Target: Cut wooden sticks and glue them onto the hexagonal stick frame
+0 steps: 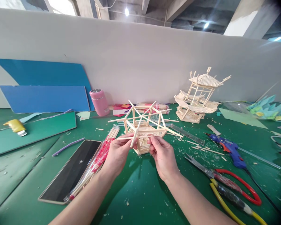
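Observation:
In front of me stands a pavilion frame (144,120) built of thin wooden sticks, with crossed sticks on its top jutting outward. A thin wooden stick (144,136) runs level across its near side. My left hand (119,154) pinches this stick near its left end, close under a jutting roof stick. At its right end the fingertips of my right hand (163,155) are closed on it. Both hands are at the frame's near edge and hide part of its base; whether the stick touches the frame I cannot tell.
Right of me lie a blue glue gun (231,150), red-handled scissors (224,178) and a clear ruler (187,134). A fuller stick pavilion (198,97) stands behind. On the left are a phone (71,170), bagged sticks (96,162) and a pink flask (99,103).

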Action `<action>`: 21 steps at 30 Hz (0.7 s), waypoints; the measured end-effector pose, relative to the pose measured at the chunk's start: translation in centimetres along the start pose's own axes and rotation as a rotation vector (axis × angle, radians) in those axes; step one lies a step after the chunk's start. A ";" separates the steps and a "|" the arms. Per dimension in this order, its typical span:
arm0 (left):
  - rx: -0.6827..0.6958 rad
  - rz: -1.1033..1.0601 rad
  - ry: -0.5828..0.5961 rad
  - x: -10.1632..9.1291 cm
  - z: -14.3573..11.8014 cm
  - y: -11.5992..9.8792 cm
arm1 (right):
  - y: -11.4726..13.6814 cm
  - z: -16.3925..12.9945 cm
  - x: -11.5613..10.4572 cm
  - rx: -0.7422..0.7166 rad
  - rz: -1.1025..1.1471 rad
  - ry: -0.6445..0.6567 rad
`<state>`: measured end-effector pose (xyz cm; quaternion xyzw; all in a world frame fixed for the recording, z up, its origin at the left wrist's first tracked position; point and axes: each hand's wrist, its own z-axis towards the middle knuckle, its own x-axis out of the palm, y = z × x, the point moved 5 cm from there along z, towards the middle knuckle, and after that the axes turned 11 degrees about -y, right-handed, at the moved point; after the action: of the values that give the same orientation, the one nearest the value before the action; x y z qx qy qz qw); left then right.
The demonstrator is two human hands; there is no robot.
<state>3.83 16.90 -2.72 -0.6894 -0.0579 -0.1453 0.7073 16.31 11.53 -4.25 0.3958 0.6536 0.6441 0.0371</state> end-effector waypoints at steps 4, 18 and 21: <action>-0.013 0.005 0.002 0.1 -0.1 -0.1 | -0.1 0.1 0.0 -0.001 0.002 0.007; -0.009 0.025 0.023 0.2 -0.2 -0.3 | -0.2 0.2 -0.1 0.007 0.011 -0.004; 0.002 0.034 0.024 0.1 -0.3 -0.4 | -0.2 0.3 0.0 0.013 0.018 -0.013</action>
<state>3.81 16.61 -2.31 -0.6880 -0.0379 -0.1415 0.7108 16.34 11.76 -4.52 0.4059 0.6539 0.6376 0.0327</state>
